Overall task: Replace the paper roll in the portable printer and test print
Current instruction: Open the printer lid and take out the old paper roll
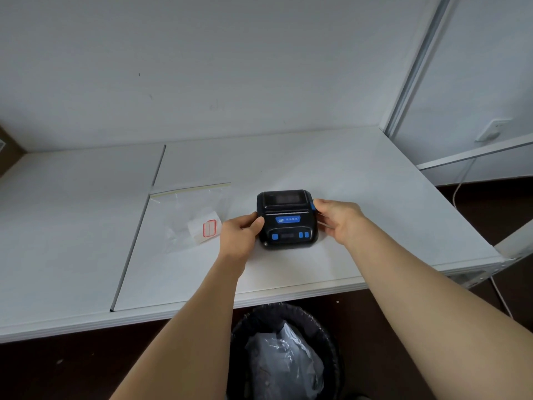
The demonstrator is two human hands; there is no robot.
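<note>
A small black portable printer (287,219) with blue buttons and a blue label rests flat on the white table (375,197), its lid closed. My left hand (240,236) grips its left side, thumb on the top face. My right hand (337,219) holds its right side, with fingertips against the blue side latch. To the left lies a clear zip bag (187,212) holding a white label roll (204,230) with a red-framed label showing.
A black waste bin (284,353) lined with a bag stands on the floor under the table's front edge. A seam (138,226) divides the tabletop on the left. A white cable (461,183) hangs by the wall at the right.
</note>
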